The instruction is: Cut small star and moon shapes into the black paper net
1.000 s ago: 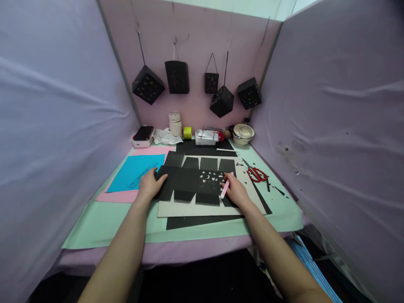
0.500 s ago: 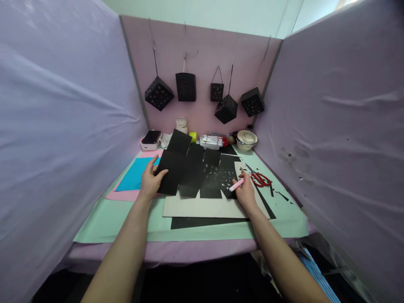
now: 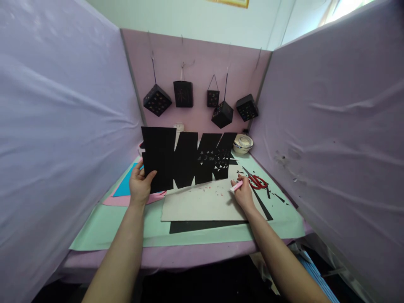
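Head: left hand (image 3: 139,187) grips card (image 3: 187,158) overlapping jar (image 3: 179,126) — right hand (image 3: 244,195) holds cutter (image 3: 236,186) near scissors (image 3: 254,185).

Before the person on the table (image 3: 104,229) lies a board (image 3: 195,206), with sheets (image 3: 124,186) to its left and scissors (image 3: 259,182) by its right edge. The left hand (image 3: 141,185) holds a card (image 3: 186,160) above the board's far side. Behind, at right, stands a bowl (image 3: 242,149); boxes (image 3: 183,94) hang along the back wall (image 3: 202,63).
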The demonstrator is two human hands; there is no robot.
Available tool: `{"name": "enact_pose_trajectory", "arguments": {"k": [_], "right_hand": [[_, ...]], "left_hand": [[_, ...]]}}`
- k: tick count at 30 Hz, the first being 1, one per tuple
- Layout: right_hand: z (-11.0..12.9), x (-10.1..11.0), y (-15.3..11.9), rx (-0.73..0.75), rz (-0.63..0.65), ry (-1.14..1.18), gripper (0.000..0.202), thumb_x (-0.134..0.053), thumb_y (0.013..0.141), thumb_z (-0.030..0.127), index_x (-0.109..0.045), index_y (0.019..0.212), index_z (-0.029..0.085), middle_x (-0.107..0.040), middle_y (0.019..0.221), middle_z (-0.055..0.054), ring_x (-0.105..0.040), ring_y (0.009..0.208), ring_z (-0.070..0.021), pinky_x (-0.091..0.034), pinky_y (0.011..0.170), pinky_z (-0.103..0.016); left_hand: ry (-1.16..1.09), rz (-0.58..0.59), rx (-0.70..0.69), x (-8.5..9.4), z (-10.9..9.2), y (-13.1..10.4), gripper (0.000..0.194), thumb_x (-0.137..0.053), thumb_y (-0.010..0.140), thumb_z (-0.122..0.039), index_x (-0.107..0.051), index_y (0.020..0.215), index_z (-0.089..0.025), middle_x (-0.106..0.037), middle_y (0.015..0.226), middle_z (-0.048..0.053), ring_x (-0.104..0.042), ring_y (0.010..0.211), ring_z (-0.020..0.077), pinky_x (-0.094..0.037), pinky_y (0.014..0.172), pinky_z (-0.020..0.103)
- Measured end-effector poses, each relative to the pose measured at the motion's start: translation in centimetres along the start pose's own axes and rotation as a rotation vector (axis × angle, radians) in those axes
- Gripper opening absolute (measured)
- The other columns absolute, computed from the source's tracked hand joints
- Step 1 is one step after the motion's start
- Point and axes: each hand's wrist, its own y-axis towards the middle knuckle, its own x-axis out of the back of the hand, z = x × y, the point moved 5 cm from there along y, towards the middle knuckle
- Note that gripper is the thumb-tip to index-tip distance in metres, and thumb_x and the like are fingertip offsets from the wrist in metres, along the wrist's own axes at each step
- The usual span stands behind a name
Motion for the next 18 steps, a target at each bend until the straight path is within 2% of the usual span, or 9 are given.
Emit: {"name": "enact_pose_trajectory", "arguments": {"k": [6,11,14,18], "right_hand": [[-0.1,0.0,0.2,-0.003,-0.026,0.096,0.035,-0.058,0.084,0.048,-0.045,0.103,0.023,-0.058,0.123,-0.017,-0.054,0.121,-0.0314,-0.040,0.098,-0.048],[-0.1,0.3,0.9,0.010,-0.077,0.247,0.034,-0.057,0.086,0.049,-0.043,0.102,0.023,-0.054,0.134,-0.018,-0.052,0.127,-0.0269,-0.037,0.104,-0.048],[-0.1,0.4,1.2,0.017,-0.094,0.337,0.033,-0.054,0.088,0.050,-0.041,0.102,0.024,-0.052,0.138,-0.018,-0.053,0.126,-0.0245,-0.041,0.102,-0.046],[-0.1,0.0,1.2,-0.003,-0.069,0.410,0.032,-0.051,0.090,0.052,-0.042,0.102,0.024,-0.053,0.138,-0.017,-0.061,0.115,-0.0230,-0.051,0.091,-0.044]], "left_hand": [[-0.042,-0.015,0.014,0.4,-0.3,0.2,0.063,-0.078,0.067,-0.027,-0.058,0.127,-0.022,-0.073,0.105,0.005,-0.069,0.100,0.0219,-0.052,0.096,0.038],[-0.082,-0.016,0.016,0.5,-0.4,0.4,0.060,-0.079,0.065,-0.027,-0.061,0.122,-0.022,-0.074,0.104,0.003,-0.069,0.100,0.0217,-0.051,0.097,0.037],[-0.091,-0.013,0.030,0.5,-0.2,0.6,0.057,-0.080,0.064,-0.028,-0.062,0.118,-0.022,-0.074,0.104,0.003,-0.068,0.102,0.0219,-0.050,0.099,0.036],[-0.086,0.008,0.074,0.5,0.3,0.7,0.057,-0.080,0.063,-0.028,-0.062,0.116,-0.022,-0.074,0.102,0.004,-0.069,0.100,0.0222,-0.051,0.097,0.037]]}}
